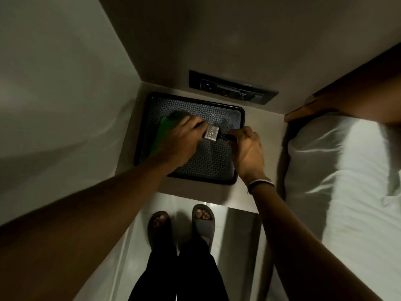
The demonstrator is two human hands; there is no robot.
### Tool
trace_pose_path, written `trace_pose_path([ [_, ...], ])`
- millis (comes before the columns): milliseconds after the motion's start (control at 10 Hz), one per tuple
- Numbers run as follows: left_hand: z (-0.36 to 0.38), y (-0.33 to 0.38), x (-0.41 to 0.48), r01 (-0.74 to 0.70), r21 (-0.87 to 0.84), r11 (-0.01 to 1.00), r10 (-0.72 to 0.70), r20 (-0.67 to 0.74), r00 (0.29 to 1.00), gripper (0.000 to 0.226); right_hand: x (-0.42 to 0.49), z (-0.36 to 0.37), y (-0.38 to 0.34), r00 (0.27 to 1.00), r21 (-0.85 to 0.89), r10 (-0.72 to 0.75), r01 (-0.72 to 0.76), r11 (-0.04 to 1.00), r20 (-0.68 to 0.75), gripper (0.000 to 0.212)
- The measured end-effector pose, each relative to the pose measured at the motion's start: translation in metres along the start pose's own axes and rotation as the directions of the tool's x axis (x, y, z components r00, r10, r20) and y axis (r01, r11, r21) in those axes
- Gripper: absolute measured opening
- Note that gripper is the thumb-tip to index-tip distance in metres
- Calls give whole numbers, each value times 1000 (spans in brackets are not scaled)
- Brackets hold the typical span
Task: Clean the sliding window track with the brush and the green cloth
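The right hand (247, 148) is closed around the dark handle of the flat paintbrush with a silver metal ferrule (211, 134), held over the black rectangular patterned tray (238, 118). The left hand (184, 137) covers the bristle end and rests on the green cloth (165, 129) lying in the tray; its grip cannot be determined.

Both hands on brush (211, 133) over black tray (239, 118), green cloth (166, 129) beside.
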State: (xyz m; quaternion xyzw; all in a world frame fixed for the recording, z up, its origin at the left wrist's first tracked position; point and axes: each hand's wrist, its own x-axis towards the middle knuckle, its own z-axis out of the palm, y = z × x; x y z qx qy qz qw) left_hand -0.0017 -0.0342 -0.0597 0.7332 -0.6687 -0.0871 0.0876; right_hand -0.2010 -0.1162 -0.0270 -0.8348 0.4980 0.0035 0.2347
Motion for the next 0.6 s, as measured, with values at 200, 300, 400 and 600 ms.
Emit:
trace_pose_path([
  [200,51,-38,52,-36,-38,999,40,97,994,59,47,56,17,996,-31,39,-36,999,84,47],
  [300,62,-45,64,-34,-36,999,39,149,988,57,56,69,24,992,-81,8,2,997,125,51],
  [400,66,-48,66,-23,-27,999,28,219,975,58,56,75,27,982,-98,-58,76,992,182,57],
  [600,14,-30,38,77,-17,997,-74,157,985,74,19,40,6,984,-110,-11,31,993,180,78],
])
